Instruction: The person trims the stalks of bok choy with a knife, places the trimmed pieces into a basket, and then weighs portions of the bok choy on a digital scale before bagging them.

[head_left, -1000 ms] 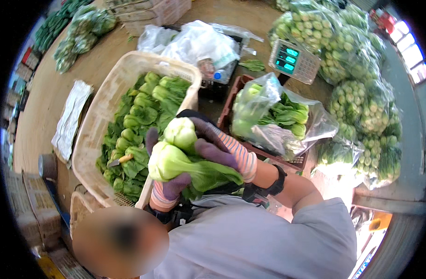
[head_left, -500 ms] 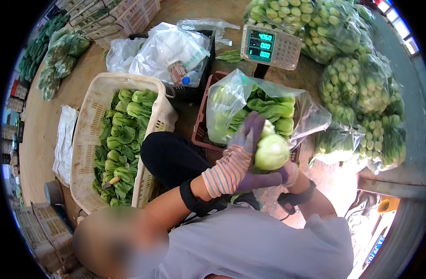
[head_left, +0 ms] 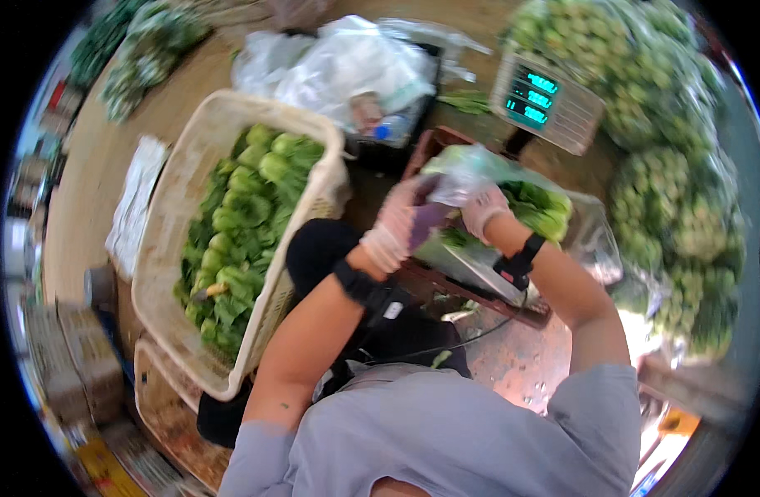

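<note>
Both hands wear striped gloves with purple palms and meet at the near left part of a clear plastic bag (head_left: 465, 171). My left hand (head_left: 403, 219) has its fingers curled on the bag's bunched edge, blurred by motion. Beside it, my right hand (head_left: 484, 210) is closed on the bunched plastic. Heads of bok choy (head_left: 550, 214) lie inside the bag, their leaves toward my hands. The bag sits in a brown-red crate (head_left: 436, 142) in front of me. Left of my knee, a cream plastic crate (head_left: 166, 222) holds rows of bok choy (head_left: 246, 203) and a yellow-handled knife (head_left: 210, 291).
Behind the brown-red crate stands a scale display (head_left: 548, 103) with lit digits. Bagged green vegetables (head_left: 663, 195) pile up along the right. A dark bin (head_left: 388, 153) topped with plastic bags (head_left: 347, 74) stands at the back. A white flattened sack (head_left: 138, 199) lies at left.
The pale bok choy head has left my hands and cannot be picked out now. Both hands have moved onto the bag's edge. The whole view has shifted and tilted.
</note>
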`<state>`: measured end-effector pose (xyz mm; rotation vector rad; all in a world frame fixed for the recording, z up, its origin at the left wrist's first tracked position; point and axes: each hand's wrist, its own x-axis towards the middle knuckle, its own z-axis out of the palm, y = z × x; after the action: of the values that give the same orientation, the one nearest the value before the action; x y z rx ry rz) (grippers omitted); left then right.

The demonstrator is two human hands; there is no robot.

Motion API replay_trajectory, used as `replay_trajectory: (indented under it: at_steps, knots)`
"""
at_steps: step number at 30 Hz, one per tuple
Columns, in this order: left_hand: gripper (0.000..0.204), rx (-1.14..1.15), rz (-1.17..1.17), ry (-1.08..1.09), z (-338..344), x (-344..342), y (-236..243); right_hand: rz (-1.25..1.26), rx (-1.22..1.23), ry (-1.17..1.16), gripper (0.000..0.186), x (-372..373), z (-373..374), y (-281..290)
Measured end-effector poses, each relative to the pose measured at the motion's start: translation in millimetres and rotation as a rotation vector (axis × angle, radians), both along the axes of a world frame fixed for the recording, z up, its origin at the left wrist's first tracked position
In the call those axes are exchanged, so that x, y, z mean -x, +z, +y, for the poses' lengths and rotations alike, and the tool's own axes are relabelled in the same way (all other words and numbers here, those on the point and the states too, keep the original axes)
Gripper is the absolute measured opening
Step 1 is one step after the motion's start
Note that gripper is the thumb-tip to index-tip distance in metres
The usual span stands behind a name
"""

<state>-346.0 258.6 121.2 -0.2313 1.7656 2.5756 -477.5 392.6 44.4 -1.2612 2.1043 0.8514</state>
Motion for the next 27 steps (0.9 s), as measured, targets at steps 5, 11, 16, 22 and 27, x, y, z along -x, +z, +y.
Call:
replay_trajectory:
  at_steps: [5, 11, 16, 22, 27]
  knots:
    - [0.035, -1.018, -0.301, -0.067, 11, 17, -22, -0.469, 1.007, -0.636, 0.032, -21, 18, -44]
    - [0.048, -0.088, 0.086, -0.106, 32, 23, -38, -0.075, 0.507, -0.454, 0.029, -43, 16, -16]
    - [0.037, 0.201, 0.191, -0.025, 40, 16, -25, 0.025, 0.45, -0.421, 0.028, -67, 21, 42]
    - [0.059, 0.788, 0.219, -0.049, -53, -78, 41, -0.168, 0.725, -0.486, 0.026, -90, 28, 198]
    - [0.042, 0.193, 0.216, 0.228, -148, -174, 44, -0.61, 1.269, -0.383, 0.023, -127, -65, 249]
